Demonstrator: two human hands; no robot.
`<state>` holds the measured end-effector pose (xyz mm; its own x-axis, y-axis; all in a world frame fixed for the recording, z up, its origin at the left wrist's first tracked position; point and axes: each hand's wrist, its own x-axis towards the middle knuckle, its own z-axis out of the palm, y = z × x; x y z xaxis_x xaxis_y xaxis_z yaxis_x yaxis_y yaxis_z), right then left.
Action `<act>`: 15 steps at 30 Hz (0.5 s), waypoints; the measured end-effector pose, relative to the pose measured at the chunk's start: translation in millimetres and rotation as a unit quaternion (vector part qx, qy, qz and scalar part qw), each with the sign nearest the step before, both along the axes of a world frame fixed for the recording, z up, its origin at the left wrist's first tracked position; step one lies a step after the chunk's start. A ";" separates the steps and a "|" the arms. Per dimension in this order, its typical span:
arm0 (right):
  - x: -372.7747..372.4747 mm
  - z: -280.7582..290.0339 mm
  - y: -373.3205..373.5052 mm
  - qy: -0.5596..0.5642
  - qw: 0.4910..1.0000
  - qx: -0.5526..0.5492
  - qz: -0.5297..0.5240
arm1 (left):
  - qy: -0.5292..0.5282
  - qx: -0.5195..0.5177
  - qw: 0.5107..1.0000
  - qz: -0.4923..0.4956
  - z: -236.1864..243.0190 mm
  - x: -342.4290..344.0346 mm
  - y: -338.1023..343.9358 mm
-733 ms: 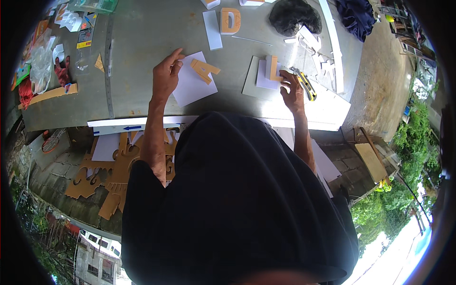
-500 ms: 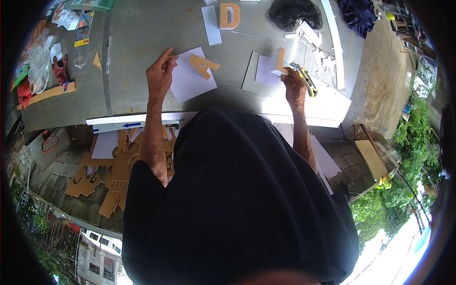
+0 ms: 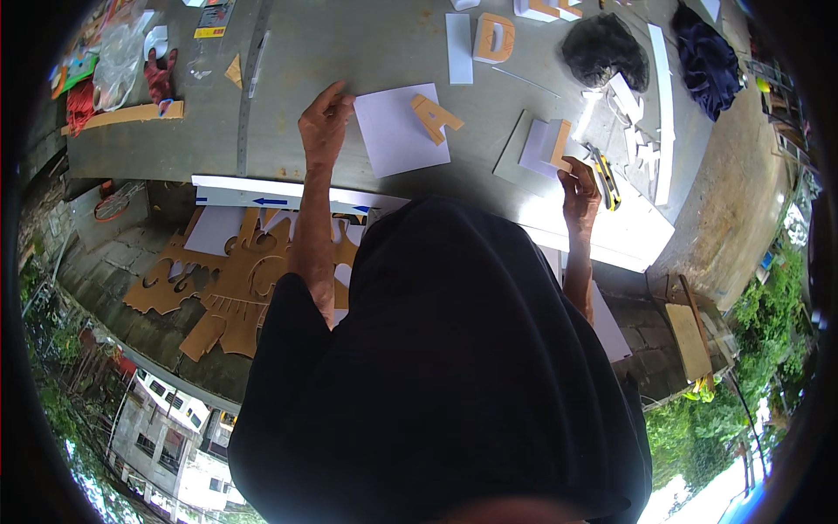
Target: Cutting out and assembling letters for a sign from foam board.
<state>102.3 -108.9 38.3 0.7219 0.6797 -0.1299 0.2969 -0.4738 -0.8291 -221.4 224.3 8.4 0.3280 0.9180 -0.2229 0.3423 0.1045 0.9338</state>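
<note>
My left hand [image 3: 323,131] is raised at the corner of a white sheet [image 3: 393,144], its fingers partly stretched and nothing visible in them. On that sheet's right side lies a brown cut-out letter [image 3: 434,120] with two slanted legs. My right hand [image 3: 580,194] has its bent fingers closed at the near end of an angled, brown-faced letter block [image 3: 560,140] with white sides. This block rests on a smaller white sheet [image 3: 534,150] over a grey board [image 3: 509,157]. Just right of my right hand lies a yellow and black utility knife [image 3: 604,177].
Farther back are a white strip [image 3: 459,48], a rounded letter block [image 3: 494,37] and a black plastic bag [image 3: 604,52]. White offcuts [image 3: 642,144] lie at right, a long metal ruler [image 3: 249,105] at left. Cut cardboard sheets [image 3: 231,288] sit below the table's near edge.
The whole view has shifted, so the table appears farther right. My right fingers show slightly more apart from the utility knife. The letters and sheets keep their places on the table.
</note>
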 end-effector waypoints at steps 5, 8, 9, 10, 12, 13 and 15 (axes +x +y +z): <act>-11.7 -1.0 6.7 -0.073 0.994 -0.066 0.045 | 0.122 0.124 0.985 -0.009 -8.4 -7.5 -7.6; -8.1 -4.5 6.1 -0.091 0.992 -0.057 0.068 | 0.113 0.140 0.983 -0.017 -7.1 -9.2 -14.1; -5.9 -5.4 5.5 -0.091 0.991 -0.067 0.066 | 0.107 0.138 0.984 -0.029 -6.6 -8.6 -14.9; -3.7 -6.1 5.1 -0.068 0.993 -0.077 0.059 | 0.108 0.137 0.984 -0.027 -6.0 -8.3 -15.2; -2.1 -7.3 4.1 -0.067 0.993 -0.065 0.069 | 0.128 0.148 0.980 -0.035 -5.4 -8.0 -14.5; -1.3 -7.2 3.6 -0.057 0.994 -0.066 0.065 | 0.130 0.142 0.981 -0.035 -5.7 -7.5 -14.3; -1.8 -7.6 4.3 -0.058 0.994 -0.067 0.067 | 0.145 0.172 0.973 -0.050 -6.3 -7.8 -12.4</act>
<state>100.4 -104.6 30.7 0.6412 0.7532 -0.1466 0.4547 -0.5268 -0.7182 -229.3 211.8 2.1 0.3887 0.9214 -0.0039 0.5888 -0.2451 0.7702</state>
